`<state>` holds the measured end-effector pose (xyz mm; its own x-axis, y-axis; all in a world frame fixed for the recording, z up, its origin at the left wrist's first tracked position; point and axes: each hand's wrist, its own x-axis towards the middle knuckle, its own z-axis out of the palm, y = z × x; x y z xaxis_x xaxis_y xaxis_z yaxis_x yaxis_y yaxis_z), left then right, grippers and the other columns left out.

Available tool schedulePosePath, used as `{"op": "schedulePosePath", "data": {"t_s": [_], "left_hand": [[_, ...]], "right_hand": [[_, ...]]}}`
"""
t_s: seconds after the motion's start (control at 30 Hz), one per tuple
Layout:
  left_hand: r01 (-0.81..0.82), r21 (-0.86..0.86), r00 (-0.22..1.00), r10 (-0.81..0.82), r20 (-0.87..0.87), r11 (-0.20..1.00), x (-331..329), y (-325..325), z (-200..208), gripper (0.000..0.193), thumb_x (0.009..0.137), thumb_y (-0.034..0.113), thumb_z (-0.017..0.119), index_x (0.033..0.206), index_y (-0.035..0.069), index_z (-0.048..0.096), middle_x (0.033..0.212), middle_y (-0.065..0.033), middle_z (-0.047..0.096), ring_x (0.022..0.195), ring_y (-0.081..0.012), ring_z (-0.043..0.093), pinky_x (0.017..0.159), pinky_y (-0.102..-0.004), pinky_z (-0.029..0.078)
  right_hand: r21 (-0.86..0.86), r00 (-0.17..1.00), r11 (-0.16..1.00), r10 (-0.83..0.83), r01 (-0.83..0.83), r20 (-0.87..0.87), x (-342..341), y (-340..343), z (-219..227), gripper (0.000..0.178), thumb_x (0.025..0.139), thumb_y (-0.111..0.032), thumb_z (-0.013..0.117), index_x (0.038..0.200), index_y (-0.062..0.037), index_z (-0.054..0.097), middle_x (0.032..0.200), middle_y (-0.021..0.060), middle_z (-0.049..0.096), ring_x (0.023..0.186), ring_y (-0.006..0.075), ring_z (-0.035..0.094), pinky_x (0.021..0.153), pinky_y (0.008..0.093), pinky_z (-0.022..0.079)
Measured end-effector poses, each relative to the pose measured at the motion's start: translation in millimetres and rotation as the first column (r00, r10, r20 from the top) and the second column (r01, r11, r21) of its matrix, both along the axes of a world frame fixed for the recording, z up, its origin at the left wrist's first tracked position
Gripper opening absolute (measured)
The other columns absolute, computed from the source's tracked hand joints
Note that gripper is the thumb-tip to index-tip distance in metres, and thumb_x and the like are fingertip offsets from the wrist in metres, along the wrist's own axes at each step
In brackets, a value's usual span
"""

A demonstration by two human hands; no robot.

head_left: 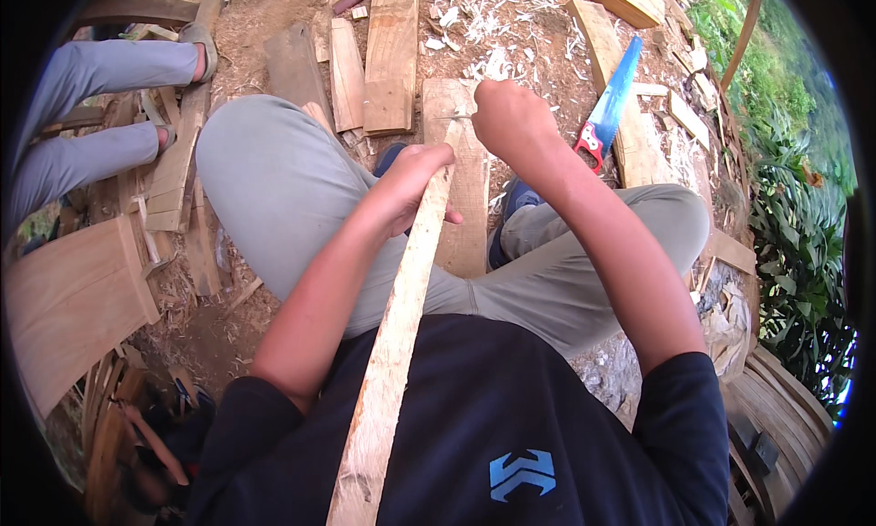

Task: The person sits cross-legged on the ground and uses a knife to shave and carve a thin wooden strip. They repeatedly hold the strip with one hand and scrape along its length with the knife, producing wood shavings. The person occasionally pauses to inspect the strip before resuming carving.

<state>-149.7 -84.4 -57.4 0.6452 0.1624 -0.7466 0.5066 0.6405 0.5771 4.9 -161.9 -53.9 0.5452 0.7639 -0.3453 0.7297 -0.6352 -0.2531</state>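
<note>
My left hand is wrapped round a long, narrow strip of pale, rough wood. The strip slants from between my knees back past my chest to the lower edge of the picture. Its far end lies over a flat wooden board on the ground between my feet. Just right of that end, my right hand is closed in a fist. A thin edge shows beside its fingers, at the strip's tip, but what the fist holds is hidden.
A handsaw with a blue blade and red handle rests against a plank at the right. Pale shavings and boards cover the ground ahead. Another person's legs are at the left, above a wide wooden panel.
</note>
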Motion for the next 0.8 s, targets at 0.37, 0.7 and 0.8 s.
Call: {"op": "schedulePosePath", "data": {"t_s": [0.37, 0.7, 0.8], "left_hand": [[0.010, 0.001, 1.000, -0.010, 0.015, 1.000, -2, 1, -8, 0.023, 0.089, 0.022, 0.054, 0.090, -0.001, 0.047, 0.072, -0.0102, 0.048, 0.047, -0.0221, 0.056, 0.053, -0.0453, 0.060], [-0.014, 0.027, 1.000, 0.014, -0.009, 1.000, -5, -4, -1, 0.030, 0.089, 0.023, 0.058, 0.097, -0.003, 0.048, 0.083, -0.0097, 0.046, 0.065, -0.0202, 0.056, 0.052, -0.0408, 0.060], [0.010, 0.011, 1.000, -0.010, 0.029, 1.000, -4, -3, -3, 0.031, 0.089, 0.023, 0.058, 0.099, -0.004, 0.047, 0.085, -0.0105, 0.046, 0.068, -0.0203, 0.056, 0.052, -0.0408, 0.060]], "right_hand": [[0.029, 0.971, 0.979, -0.196, 0.202, -0.140, 8, -20, -39, 0.026, 0.090, -0.025, 0.063, 0.100, -0.0021, 0.071, 0.100, 0.0220, 0.071, 0.095, 0.0384, 0.070, 0.085, 0.0466, 0.055], [0.080, 0.943, 0.971, -0.196, 0.224, -0.269, 15, -59, 36, 0.028, 0.085, -0.027, 0.071, 0.090, 0.0003, 0.075, 0.082, 0.0229, 0.072, 0.083, 0.0383, 0.071, 0.080, 0.0448, 0.056], [0.083, 0.976, 0.982, -0.155, 0.169, -0.154, -7, -55, 25, 0.024, 0.089, -0.023, 0.064, 0.091, 0.0003, 0.071, 0.083, 0.0239, 0.070, 0.083, 0.0413, 0.070, 0.078, 0.0485, 0.056]]}}
